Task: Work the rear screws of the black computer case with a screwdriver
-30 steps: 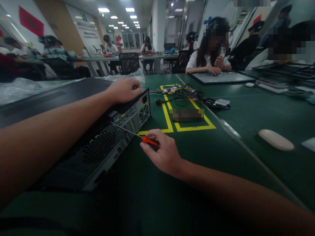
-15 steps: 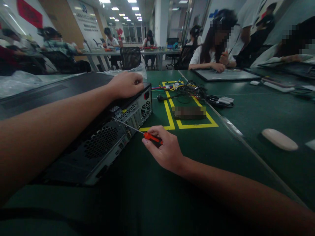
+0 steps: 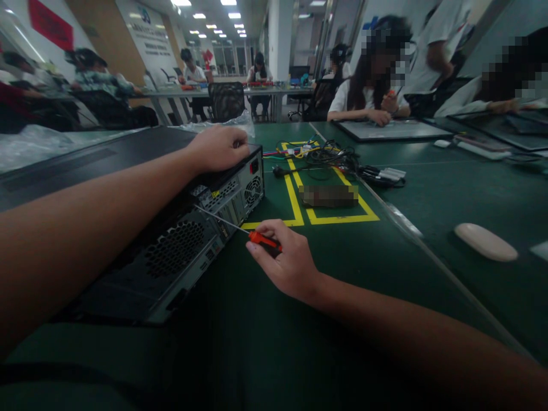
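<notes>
A black desktop computer case (image 3: pixel 141 142) lies on the green table, its metal rear panel with honeycomb vent and fan grille turned toward me. My left hand (image 3: pixel 220 148) is on the top edge near the far rear corner, fingers curled and closed against the case; the fingertips are partly hidden. My right hand (image 3: pixel 291 257) grips the red and black handle of a screwdriver (image 3: pixel 259 240). Its thin shaft slants up to the left, and the tip meets the rear panel's edge below my left forearm. Whether a screw sits at the tip is too small to tell.
Beyond the case lie bundled black cables (image 3: pixel 334 154) and a blurred dark block (image 3: pixel 329 196) by yellow tape outlines (image 3: pixel 295 200). A pale oval mouse-like object (image 3: pixel 486 241) is at right. Plastic wrap (image 3: pixel 34 148) lies behind the case. Co-workers (image 3: pixel 377 85) sit across the table.
Both hands, the screwdriver and the case stay nearly where they were. The view shifts very slightly. In the background at right, a standing person has moved a little.
</notes>
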`<act>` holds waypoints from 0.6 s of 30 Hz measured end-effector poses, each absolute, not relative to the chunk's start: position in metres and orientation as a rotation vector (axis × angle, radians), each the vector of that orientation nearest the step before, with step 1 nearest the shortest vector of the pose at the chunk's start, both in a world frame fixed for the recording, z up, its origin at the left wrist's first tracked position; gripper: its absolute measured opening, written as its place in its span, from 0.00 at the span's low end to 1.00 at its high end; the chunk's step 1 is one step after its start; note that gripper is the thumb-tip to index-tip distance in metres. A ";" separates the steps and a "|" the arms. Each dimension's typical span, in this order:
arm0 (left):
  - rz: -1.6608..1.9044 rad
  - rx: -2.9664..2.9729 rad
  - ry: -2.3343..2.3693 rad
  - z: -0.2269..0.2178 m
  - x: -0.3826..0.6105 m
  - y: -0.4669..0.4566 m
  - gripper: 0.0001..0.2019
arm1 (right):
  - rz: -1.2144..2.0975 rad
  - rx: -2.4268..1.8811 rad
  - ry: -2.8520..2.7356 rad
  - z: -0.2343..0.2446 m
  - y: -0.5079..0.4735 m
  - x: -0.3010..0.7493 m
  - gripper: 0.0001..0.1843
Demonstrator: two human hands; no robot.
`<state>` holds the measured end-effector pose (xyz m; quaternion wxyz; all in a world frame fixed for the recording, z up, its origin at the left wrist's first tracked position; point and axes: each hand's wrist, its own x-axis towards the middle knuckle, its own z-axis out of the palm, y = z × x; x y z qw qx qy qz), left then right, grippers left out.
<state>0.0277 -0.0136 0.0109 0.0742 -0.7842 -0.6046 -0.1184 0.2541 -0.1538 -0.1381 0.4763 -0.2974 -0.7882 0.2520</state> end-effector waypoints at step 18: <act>-0.317 -2.344 -1.798 0.013 0.030 -0.016 0.18 | 0.640 -0.746 -1.926 -0.134 -0.155 0.255 0.08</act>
